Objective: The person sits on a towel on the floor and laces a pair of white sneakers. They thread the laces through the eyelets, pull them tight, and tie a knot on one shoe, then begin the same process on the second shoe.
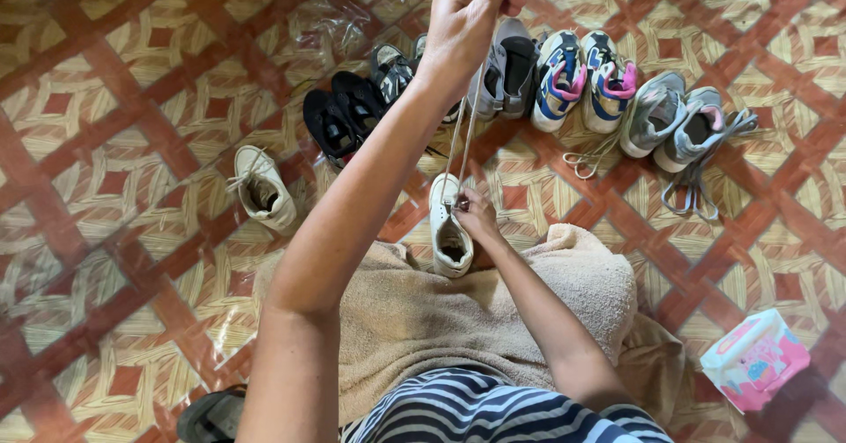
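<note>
- The left hand point(467, 15) is raised high, fingers pinched shut on the ends of a pair of thin white shoelaces point(463, 148), which run taut down to the shoe below.
- The right hand point(478, 216) is lower, its fingers closed on the lace area of a small cream-white canvas shoe point(448, 227), touching it at the eyelets.
- That shoe stands with its toe pointing away from the person, its heel end resting on the edge of a beige terry towel point(458, 320) spread over the person's lap and the floor.
- A second cream-white canvas shoe point(263, 190), laces loose, lies apart to the left on the patterned floor point(106, 143) of red-brown bands and woven tan squares.
- A row of footwear sits beyond the hands: a pair of black sandals point(342, 112), a pair of grey slip-on shoes point(509, 68), a pair of white sneakers with blue and pink trim point(582, 81), and a pair of grey sneakers with pink lining point(674, 121).
- Loose grey laces point(696, 183) trail on the floor just in front of the grey sneakers.
- A pink and white soft packet point(756, 359) lies at the right, well apart from the towel's centre.
- A dark sandal point(211, 416) shows at the bottom edge, beside the person's blue-and-white striped garment point(493, 412).
</note>
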